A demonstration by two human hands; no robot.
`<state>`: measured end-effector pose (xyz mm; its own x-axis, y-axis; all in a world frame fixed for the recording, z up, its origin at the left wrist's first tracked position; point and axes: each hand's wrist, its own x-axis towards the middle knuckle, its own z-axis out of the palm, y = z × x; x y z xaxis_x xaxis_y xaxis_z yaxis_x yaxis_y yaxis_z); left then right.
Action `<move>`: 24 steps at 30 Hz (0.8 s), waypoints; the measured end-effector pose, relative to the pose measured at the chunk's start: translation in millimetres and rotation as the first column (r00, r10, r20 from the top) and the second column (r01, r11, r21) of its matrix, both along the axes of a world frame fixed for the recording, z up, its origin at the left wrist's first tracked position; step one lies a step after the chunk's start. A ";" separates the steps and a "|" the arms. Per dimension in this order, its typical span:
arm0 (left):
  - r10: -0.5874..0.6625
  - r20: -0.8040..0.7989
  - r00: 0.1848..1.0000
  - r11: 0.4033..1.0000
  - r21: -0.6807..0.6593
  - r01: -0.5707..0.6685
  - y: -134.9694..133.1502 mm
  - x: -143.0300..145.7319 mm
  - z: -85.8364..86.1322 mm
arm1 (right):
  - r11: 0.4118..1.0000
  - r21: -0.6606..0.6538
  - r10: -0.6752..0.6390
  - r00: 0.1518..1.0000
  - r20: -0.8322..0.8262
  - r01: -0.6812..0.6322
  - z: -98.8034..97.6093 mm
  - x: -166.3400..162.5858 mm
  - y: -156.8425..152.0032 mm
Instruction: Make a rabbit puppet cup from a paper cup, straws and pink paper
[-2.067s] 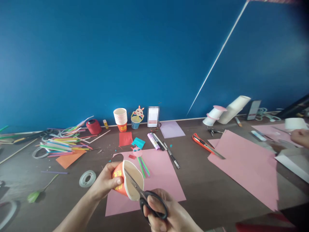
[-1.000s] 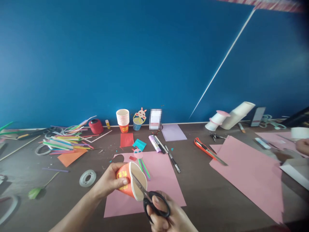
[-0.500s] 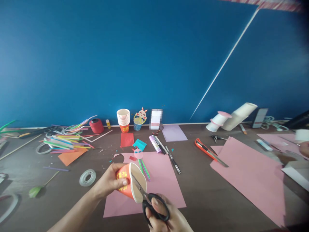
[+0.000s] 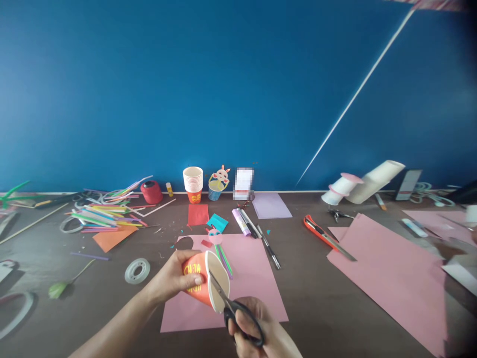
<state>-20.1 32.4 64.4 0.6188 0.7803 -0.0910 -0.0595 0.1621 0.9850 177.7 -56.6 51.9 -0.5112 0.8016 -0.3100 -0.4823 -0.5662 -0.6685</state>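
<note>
My left hand grips an orange paper cup on its side, mouth turned toward me. My right hand holds black-handled scissors, fingers through the loops. The blades reach into the cup's white rim and look nearly closed on its wall. Both hands hover over a pink paper sheet lying on the brown table.
A tape roll lies left of my hands. Straws, a stack of cups, pens, an orange utility knife and a larger pink sheet spread around. Another person's hand shows at the far right edge.
The scissors have gone slightly deeper along the cup's rim and my right hand has dropped lower in view. The view has shifted a little to the left.
</note>
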 end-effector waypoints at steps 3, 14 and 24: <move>-0.005 0.011 1.000 1.000 0.002 0.005 -0.5 0.2 -0.6 | 0.997 -0.066 0.022 0.985 -0.171 -0.033 -8.7 1.7 -0.6; 0.027 0.011 1.000 0.997 0.069 -0.027 5.5 -5.1 -3.4 | 0.999 0.010 -0.031 0.997 0.068 0.031 3.2 1.5 2.0; 0.022 -0.195 0.981 0.952 0.303 0.039 10.9 -7.3 0.8 | 1.000 -0.006 0.027 0.997 0.070 -0.026 -5.0 16.2 1.0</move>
<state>-27.3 43.3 65.2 0.6196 0.7843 0.0309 0.1372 -0.1469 0.9796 193.9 -55.6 46.9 -0.5091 0.7862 -0.3503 -0.4190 -0.5819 -0.6970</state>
